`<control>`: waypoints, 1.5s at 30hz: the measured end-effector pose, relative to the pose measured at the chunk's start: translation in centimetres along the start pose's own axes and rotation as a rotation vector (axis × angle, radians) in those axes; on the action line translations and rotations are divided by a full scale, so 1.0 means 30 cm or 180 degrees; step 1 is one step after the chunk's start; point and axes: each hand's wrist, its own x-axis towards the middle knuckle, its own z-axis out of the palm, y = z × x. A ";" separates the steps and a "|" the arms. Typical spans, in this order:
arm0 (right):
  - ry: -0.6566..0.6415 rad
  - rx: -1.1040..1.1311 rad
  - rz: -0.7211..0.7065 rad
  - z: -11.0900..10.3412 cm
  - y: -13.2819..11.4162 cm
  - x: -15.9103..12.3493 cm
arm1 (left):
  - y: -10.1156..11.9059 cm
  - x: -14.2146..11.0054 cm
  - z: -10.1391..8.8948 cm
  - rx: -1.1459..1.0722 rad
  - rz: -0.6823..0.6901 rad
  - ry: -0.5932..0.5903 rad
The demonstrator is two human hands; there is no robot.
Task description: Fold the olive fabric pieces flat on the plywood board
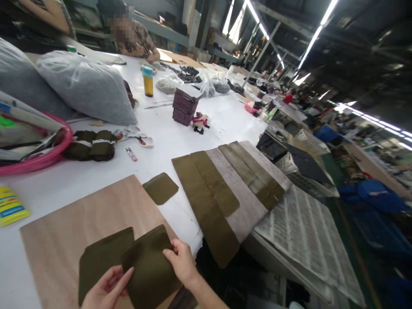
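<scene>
Both hands hold one olive-green fabric piece with cut corners, tilted above a plywood board. My left hand pinches its left edge between thumb and fingers. At the opposite side, my right hand grips the edge, thumb on top. Under and to the left of it, a second olive fabric piece lies on the board. A smaller olive piece rests on the white table just past the board's far corner.
Olive strips lie on a pale panel to the right, overhanging the table edge. Pink thread snips, olive rolls, a pink basket, a stack of dark pieces and a bottle stand farther back. A person sits across the table.
</scene>
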 end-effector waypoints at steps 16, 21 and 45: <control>0.0485 -0.0363 -0.0265 -0.917 0.212 0.171 | 0.146 -0.041 1.009 0.0461 0.0538 -0.0526; 0.0579 -0.0860 -0.0423 -1.046 0.244 0.262 | 0.150 0.015 1.158 0.1047 0.0661 -0.0343; 0.0821 -0.1974 -0.0478 -1.072 0.230 0.348 | 0.221 0.030 1.209 0.2952 0.0805 0.0213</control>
